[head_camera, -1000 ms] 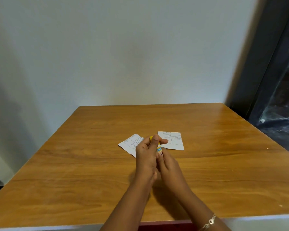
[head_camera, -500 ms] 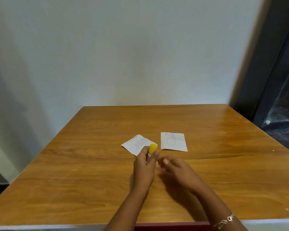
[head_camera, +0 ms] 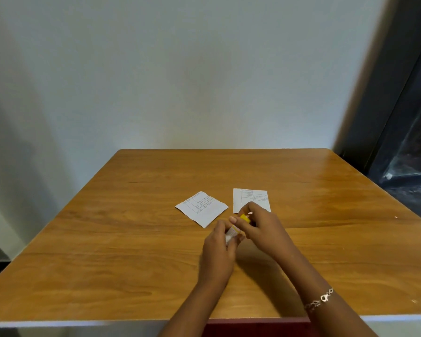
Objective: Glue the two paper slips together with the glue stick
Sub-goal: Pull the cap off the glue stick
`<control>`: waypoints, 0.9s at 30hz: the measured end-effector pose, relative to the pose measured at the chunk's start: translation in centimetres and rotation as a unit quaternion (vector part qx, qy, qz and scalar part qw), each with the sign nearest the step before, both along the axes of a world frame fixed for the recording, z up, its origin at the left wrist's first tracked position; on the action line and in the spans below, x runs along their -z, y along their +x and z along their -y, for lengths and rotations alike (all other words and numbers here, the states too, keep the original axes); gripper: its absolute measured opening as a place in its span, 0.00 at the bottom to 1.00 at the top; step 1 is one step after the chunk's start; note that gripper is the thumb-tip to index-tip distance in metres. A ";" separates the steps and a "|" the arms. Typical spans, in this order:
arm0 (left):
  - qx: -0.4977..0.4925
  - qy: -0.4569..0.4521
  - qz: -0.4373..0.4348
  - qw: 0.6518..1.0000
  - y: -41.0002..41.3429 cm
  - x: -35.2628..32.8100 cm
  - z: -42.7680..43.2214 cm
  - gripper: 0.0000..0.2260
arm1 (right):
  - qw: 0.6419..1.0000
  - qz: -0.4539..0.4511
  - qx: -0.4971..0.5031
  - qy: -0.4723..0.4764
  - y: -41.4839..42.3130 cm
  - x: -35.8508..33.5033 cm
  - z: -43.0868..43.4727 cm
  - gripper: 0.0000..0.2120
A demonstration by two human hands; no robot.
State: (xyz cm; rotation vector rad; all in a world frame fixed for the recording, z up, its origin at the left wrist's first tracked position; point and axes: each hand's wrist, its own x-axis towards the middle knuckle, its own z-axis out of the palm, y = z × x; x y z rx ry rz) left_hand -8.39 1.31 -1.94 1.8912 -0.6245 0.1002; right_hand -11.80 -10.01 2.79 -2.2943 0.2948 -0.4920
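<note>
1. A person's left hand [head_camera: 218, 254] is gripping the pale body of a glue stick [head_camera: 232, 233] over the middle of a wooden table [head_camera: 107, 251].
2. The right hand [head_camera: 260, 227] is pinching the stick's yellow cap [head_camera: 245, 218] with curled fingers.
3. Just beyond the hands, the left paper slip [head_camera: 201, 207] is lying flat and uncovered, while the right paper slip [head_camera: 250, 198] is lying partly hidden behind the right hand.
4. A bracelet [head_camera: 320, 300] is sitting on the right wrist.
</note>
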 end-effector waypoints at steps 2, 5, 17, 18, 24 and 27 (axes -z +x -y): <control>0.017 -0.013 -0.005 1.000 0.1 0.1 0.0 0.07 | 1.000 -0.019 -0.019 -0.010 0.1 -0.2 0.3 0.09; 0.063 -0.071 -0.049 0.994 0.5 -0.2 -0.3 0.02 | 0.997 -0.020 -0.076 -0.005 -0.1 -0.7 0.9 0.05; 0.194 -0.144 -0.198 0.950 1.3 -0.3 -0.5 0.13 | 0.962 -0.064 -0.233 -0.129 -0.5 -3.9 3.7 0.19; 0.199 -0.150 -0.212 0.945 1.3 -0.4 -0.5 0.13 | 0.961 -0.053 -0.230 -0.143 -0.5 -4.2 4.0 0.20; 0.211 -0.197 -0.211 0.934 1.5 -0.6 -0.6 0.14 | 0.979 -0.031 -0.197 -0.043 -1.3 -3.6 5.5 0.15; 0.190 -0.188 -0.188 0.945 1.7 -0.4 -0.2 0.11 | 0.984 0.020 -0.140 0.108 -2.0 -1.7 6.0 0.11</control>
